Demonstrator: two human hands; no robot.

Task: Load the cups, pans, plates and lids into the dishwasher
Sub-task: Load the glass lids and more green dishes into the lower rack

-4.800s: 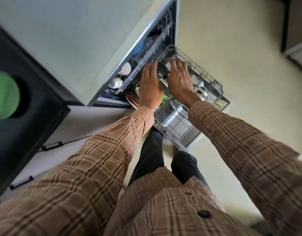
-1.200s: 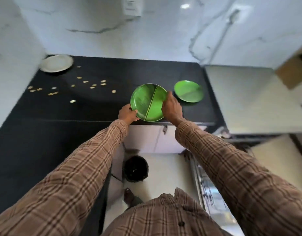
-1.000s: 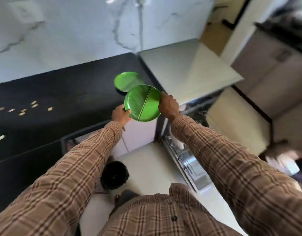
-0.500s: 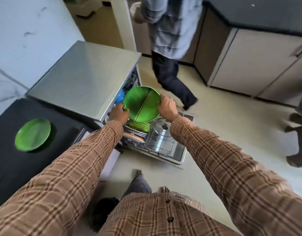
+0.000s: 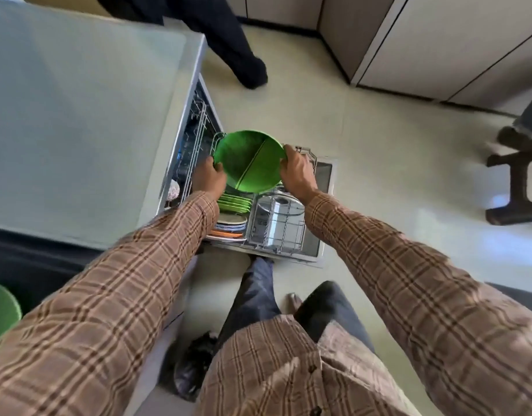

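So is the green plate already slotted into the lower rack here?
No, both hands, left hand and right hand, hold the green plate above the lower rack.

brown plaid buttoned shirt point(image 5: 288, 370), long sleeves point(image 5: 132, 280), dark trousers point(image 5: 252, 298)

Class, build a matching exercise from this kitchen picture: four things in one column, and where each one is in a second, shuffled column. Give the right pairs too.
Things
1. green plate
2. stacked green plates
3. steel pot
4. brown stool

Places
A. on the floor at the far right
B. held by both hands above the rack
C. in the lower rack, right part
D. standing in the rack's left part, near the left hand

Pairs: 1-B, 2-D, 3-C, 4-A
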